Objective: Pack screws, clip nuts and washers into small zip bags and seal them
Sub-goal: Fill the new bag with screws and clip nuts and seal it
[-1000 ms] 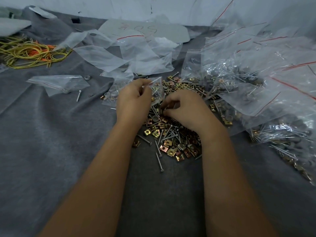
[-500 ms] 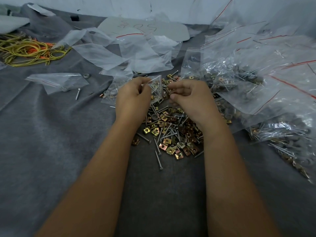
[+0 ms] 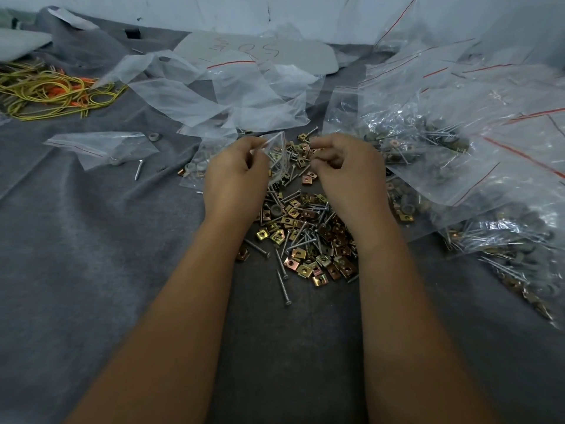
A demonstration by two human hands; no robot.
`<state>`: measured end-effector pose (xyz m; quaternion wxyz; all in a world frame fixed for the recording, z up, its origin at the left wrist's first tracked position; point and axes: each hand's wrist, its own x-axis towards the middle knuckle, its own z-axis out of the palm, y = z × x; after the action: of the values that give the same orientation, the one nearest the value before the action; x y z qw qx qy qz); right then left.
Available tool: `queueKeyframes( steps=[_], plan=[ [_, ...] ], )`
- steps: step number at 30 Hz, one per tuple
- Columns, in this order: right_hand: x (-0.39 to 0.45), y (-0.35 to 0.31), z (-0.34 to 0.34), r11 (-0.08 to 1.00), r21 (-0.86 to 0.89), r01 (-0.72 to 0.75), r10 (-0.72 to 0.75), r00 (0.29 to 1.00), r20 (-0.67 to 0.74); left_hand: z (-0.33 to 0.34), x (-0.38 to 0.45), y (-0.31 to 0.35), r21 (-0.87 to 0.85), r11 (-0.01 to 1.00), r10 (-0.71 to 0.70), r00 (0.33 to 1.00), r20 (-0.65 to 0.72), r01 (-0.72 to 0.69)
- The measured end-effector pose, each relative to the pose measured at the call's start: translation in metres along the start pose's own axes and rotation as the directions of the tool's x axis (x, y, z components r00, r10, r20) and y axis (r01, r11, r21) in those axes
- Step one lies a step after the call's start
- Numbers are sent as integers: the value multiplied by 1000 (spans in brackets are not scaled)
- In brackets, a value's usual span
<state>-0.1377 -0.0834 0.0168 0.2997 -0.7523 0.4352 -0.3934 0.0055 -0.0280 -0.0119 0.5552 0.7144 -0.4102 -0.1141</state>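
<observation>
Pinched between thumb and fingers of the left hand, a small zip bag stands upright with its mouth at the top, just right of that hand's fingertips. Screws show through its clear side. The right hand hovers close beside the bag, apart from it, its fingers curled in toward the thumb; whether they hold a part I cannot tell, as the fingertips hide it. Below and between both wrists lies a loose pile of screws and brass clip nuts on grey cloth. One grey washer sits in the pile near the left wrist. Filled bags heap up to the right, empty ones behind.
</observation>
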Motion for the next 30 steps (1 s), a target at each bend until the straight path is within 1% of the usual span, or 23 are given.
queueKeyframes(
  steps=[2,5,7,10,11,12,13,14,16,17,18,19,22,24,26,28,30],
  plan=[
    [-1,-7,3,995,84,62,-60,998,-24,0,-1,1,-16,1000,14,1000,4,-14],
    [-6,-15,12,984,113,134,-143,987,71,-1,-3,5,-60,997,47,998,38,-44],
    [-7,-17,16,983,116,144,-156,982,102,-3,-3,6,-100,994,39,999,38,-35],
    [-7,-17,12,984,119,131,-133,991,10,-8,0,8,-211,977,-20,999,26,25],
    [-6,-16,9,988,88,124,-125,992,9,-10,2,9,-256,965,-44,999,32,51],
    [-6,-15,6,992,30,120,-122,991,55,-13,3,9,-295,952,-66,997,47,77],
    [-7,-15,4,992,-43,122,-114,982,149,-16,4,10,-330,939,-82,994,69,101],
    [-7,-15,3,985,-118,129,-94,959,268,-18,5,11,-361,925,-90,992,93,118],
    [-7,-17,4,959,-233,160,-30,877,479,-22,6,12,-387,913,-83,988,131,128],
    [-7,-18,6,948,-263,178,-7,839,544,-23,7,12,-386,914,-76,987,143,127],
    [-7,-19,7,943,-274,187,3,820,573,-24,8,13,-383,915,-72,986,151,126],
    [-6,-19,8,942,-274,193,1,816,579,-25,8,12,-378,918,-69,985,156,124],
    [-6,-17,8,941,-279,191,-13,845,535,-26,9,10,-338,934,-58,984,168,113],
    [-6,-13,6,949,-265,170,-26,881,473,-27,9,9,-339,933,-61,982,181,121],
    [-6,-11,4,968,-215,131,-46,932,361,-28,8,10,-367,919,-71,977,200,142],
    [-5,-9,4,985,-134,109,-82,977,198,-30,8,10,-360,921,-71,975,212,145],
    [-5,-11,4,991,-28,131,-130,990,50,-30,8,11,-335,931,-68,973,221,141]
  ],
)
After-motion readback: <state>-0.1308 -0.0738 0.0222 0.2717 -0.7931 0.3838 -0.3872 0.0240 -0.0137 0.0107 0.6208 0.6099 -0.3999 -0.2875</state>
